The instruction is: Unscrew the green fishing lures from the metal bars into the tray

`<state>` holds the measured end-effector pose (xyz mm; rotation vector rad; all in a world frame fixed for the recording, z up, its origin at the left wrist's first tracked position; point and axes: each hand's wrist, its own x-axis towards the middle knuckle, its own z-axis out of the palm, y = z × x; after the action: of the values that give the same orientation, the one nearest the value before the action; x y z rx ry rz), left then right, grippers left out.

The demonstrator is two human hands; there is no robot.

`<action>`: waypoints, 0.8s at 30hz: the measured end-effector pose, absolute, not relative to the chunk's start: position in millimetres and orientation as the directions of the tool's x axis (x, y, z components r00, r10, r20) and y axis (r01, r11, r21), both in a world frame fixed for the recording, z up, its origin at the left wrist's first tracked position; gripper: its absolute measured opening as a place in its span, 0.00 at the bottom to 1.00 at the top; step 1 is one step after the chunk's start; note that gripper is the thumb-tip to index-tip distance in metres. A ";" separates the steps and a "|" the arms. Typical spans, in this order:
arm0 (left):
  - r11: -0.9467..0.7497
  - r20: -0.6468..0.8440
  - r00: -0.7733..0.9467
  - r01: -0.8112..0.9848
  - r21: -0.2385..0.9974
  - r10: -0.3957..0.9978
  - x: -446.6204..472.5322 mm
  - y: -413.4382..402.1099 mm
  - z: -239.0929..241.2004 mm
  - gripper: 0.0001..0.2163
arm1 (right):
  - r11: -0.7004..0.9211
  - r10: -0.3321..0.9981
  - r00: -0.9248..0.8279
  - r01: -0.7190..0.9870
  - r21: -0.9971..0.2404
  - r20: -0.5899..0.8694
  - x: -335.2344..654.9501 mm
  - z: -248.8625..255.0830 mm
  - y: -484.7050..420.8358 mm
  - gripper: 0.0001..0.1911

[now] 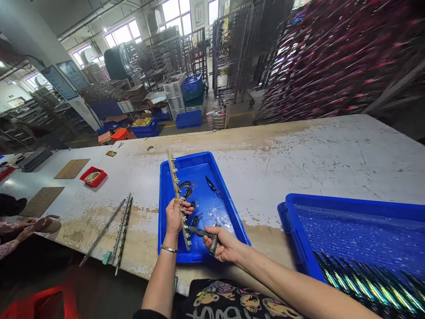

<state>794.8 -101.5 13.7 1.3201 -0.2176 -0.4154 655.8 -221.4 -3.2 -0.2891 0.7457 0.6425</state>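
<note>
We hold pegged strip [174, 175] over blue tray [201, 173], left hand [174, 215] closed around its nearer half; long axis points away from us, leaning left. Right hand [223, 243], gripping dark tool [198, 231], has strip's near end just leftward; tip contact unclear.

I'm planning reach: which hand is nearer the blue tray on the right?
Right. The right hand, holding a dark tool, is left of that blue tray; the left hand, gripping the pegged strip, is farther left.
</note>
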 end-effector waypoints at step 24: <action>0.211 -0.035 0.917 0.128 0.969 -0.398 796.7 -104.4 18.9 0.27 | 0.809 0.451 0.544 -0.584 0.067 -0.707 654.9 -0.4 -223.0 0.17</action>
<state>796.7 -104.4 18.9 1.3110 -0.2415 -0.3704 654.9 -223.0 -0.4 -0.1845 0.7822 0.6179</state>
